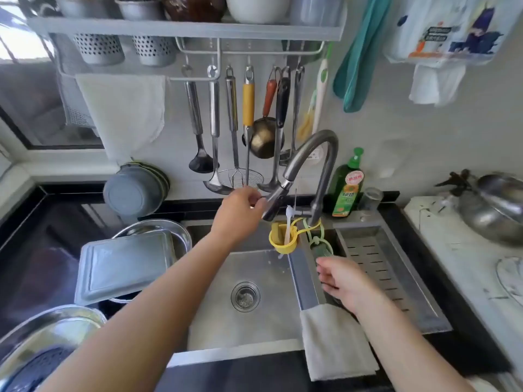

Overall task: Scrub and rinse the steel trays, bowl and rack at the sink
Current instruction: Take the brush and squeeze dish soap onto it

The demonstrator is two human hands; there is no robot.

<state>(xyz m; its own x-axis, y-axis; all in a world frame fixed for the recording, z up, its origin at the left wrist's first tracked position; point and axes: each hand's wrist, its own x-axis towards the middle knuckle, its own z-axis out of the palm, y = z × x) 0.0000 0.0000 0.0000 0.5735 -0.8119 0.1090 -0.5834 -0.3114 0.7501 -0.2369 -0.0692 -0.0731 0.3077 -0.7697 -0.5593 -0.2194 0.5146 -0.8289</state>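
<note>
My left hand reaches up to the faucet and grips its spray head. No water runs. My right hand hangs open with loose fingers over the sink's right side, just below a green scrubber hung from the faucet base. The steel sink holds nothing but its drain. On the left counter a rectangular steel tray lies upside down on a round steel tray. A steel bowl with a dark perforated rack in it sits at the bottom left.
A perforated steel drain tray fits the sink's right part. A grey cloth drapes over the front rim. A yellow holder, green dish soap bottle, hanging utensils and a steel pot surround the sink.
</note>
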